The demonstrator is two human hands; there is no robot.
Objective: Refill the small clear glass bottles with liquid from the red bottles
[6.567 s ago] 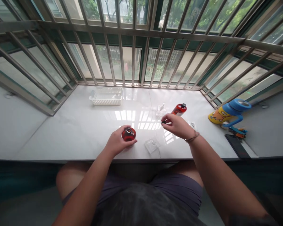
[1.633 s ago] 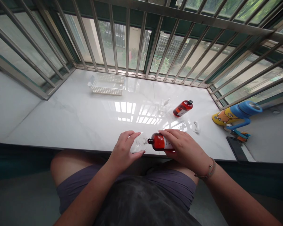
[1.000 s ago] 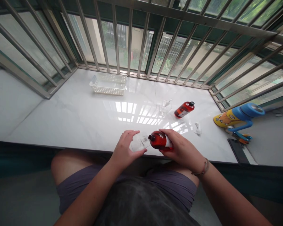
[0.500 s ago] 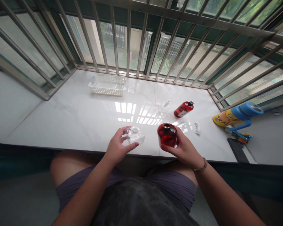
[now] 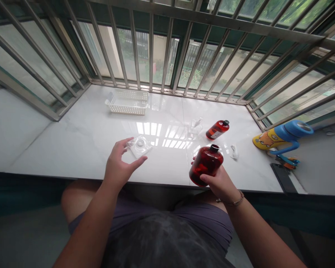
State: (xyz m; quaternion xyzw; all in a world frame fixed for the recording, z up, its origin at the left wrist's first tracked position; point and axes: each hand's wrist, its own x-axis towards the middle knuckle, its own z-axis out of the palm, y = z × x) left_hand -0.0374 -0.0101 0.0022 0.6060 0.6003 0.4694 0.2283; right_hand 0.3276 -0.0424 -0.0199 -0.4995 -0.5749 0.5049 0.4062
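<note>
My left hand (image 5: 120,162) is around a small clear square bottle (image 5: 140,146), fingers at its far left side and thumb at the near side. The bottle's round open mouth faces up. In my right hand (image 5: 217,180) is a dark red bottle (image 5: 206,165) with no cap on its neck, tilted with its base toward the lower left. My thumb lies across its near side and the fingertips show behind it. The two bottles are well apart.
A capped red bottle (image 5: 217,130) lies or leans beyond my right hand, beside a clear pump bottle (image 5: 195,126). A small white piece (image 5: 234,152) lies nearer. At right are a blue-and-yellow flask (image 5: 281,136) and a phone (image 5: 283,178). A white basket (image 5: 127,108) stands near the window bars.
My left hand has moved left and slightly up with the clear bottle. The dark red bottle in my right hand has shifted slightly right and now shows more of its side.
</note>
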